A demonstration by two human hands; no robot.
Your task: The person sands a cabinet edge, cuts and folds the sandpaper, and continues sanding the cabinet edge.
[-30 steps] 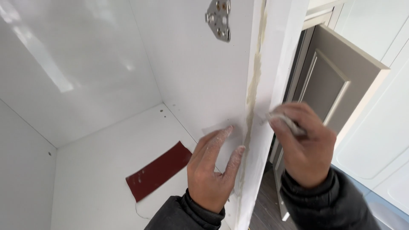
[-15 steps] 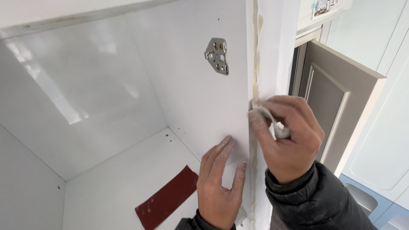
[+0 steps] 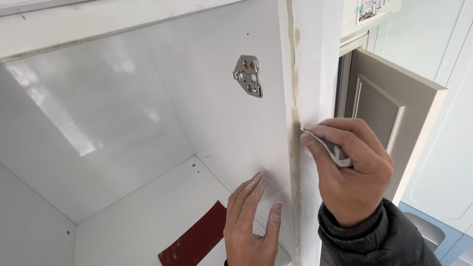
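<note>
**Two hands at cabinet edge, right one pressing small white pad on seam**

Right hand (image 3: 352, 172) pinches a small white pad (image 3: 329, 149) between thumb and fingers, its tip touching the yellowish seam (image 3: 295, 123) on the front edge of the cabinet side panel (image 3: 236, 128). Pad is thin, pale, mostly hidden in the grip. Left hand (image 3: 251, 224) lies flat and open against the panel's inner face, just left of the seam, dusty fingers spread. Metal hinge plate (image 3: 249, 75) higher up. Dark red sheet (image 3: 197, 241) on the cabinet floor.
</note>
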